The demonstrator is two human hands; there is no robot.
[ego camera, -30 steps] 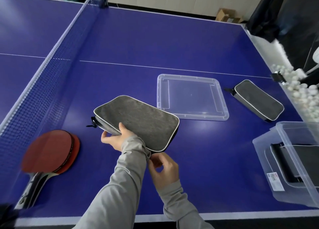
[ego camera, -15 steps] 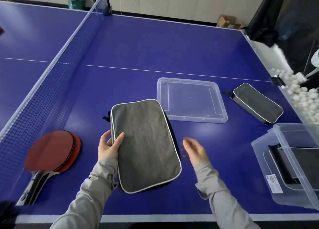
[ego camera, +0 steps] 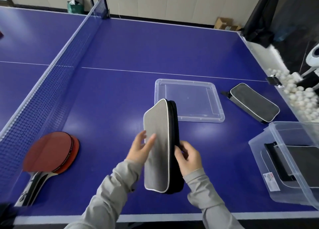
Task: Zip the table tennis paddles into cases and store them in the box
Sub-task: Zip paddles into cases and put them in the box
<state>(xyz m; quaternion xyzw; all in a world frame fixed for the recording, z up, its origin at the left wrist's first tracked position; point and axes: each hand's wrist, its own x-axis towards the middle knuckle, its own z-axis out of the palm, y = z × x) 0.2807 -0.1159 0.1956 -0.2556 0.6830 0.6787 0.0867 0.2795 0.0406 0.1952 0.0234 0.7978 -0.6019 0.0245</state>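
The blue bench (ego camera: 155, 44) is crossed by a net (ego camera: 57, 77) running from 8 o'clock up to 11 o'clock. White balls (ego camera: 296, 97) are heaped beside the bench edge at 3 o'clock. Beyond the bench, cardboard boxes (ego camera: 226, 24) sit by the wall at 1 o'clock, and a green bin (ego camera: 75, 7) stands at 11 o'clock.

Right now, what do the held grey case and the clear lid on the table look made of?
Grey white-piped zip case: apparently woven fabric, matte, heathered surface with a black zip band. Clear rectangular lid: probably moulded plastic, glossy and see-through, with a raised rim.
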